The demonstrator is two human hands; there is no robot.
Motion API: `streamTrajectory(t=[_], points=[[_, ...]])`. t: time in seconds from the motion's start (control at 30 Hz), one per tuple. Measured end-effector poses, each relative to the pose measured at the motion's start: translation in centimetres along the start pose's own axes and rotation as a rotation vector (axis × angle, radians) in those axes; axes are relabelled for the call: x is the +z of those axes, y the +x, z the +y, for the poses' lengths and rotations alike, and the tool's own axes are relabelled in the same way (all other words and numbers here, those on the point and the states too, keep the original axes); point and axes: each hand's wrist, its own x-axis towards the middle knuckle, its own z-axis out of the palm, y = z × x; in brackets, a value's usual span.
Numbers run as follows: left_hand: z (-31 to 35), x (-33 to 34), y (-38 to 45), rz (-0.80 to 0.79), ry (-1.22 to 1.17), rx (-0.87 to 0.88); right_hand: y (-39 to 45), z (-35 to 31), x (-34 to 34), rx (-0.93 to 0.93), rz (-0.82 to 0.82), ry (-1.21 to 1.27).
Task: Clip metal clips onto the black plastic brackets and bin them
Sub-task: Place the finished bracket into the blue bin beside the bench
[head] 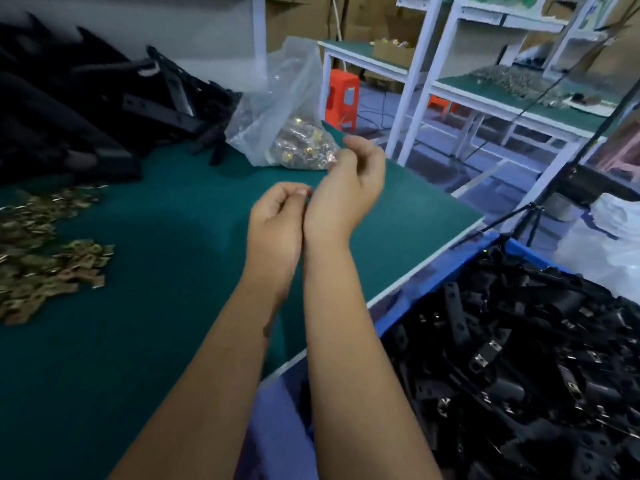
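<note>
Both hands are hovering over the green table [166, 237], wrists touching. The left hand [277, 216] is curling its fingers loosely; whether anything sits in that grip I cannot tell. The right hand [349, 181] is reaching toward the bag [277, 109] of clips, and its fingertips are pinching together near something small and shiny at the bag's mouth, though blur is hiding whether a clip is actually clamped there.

More clips [45, 258] are lying loose in a heap at the table's left. Unclipped brackets [104, 98] are piling up at the far left, and finished ones are filling the blue bin [526, 252] to the right.

The clips are probably light, stiff and springy, with thin edges that could slip or nick a fingertip; pinching one by its flat faces seems safest. The brackets look rigid and light, likely best held near the end receiving the clip, so the push is not bending or twisting them.
</note>
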Motion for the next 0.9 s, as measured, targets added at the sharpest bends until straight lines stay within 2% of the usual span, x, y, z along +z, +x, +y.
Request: streamTrajectory(t=[0.2, 0.3, 0.4, 0.57, 0.67, 0.9], points=[[2.9, -13.0, 1.6, 0.439, 0.071, 0.091, -10.6, 5.4, 7.6, 0.114, -0.788, -0.327], [3.6, -18.6, 2.2, 0.607, 0.293, 0.13, -14.1, 7.7, 9.9, 0.063, -0.969, -0.462], [4.3, -23.4, 2.6, 0.759, 0.464, 0.126, -15.3, 10.0, 11.3, 0.021, -1.015, -0.563], [4.1, -27.8, 2.8, 0.919, 0.533, 0.022, -12.7, 13.6, 11.5, -0.052, -0.935, -0.703], [3.3, -28.4, 2.9, 0.9, 0.559, -0.023, -10.6, 15.1, 12.4, -0.09, -0.93, -0.827], [3.0, -28.2, 4.0, 0.75, 0.661, -0.087, -9.4, 15.5, 15.2, 0.127, -1.147, -0.995]])
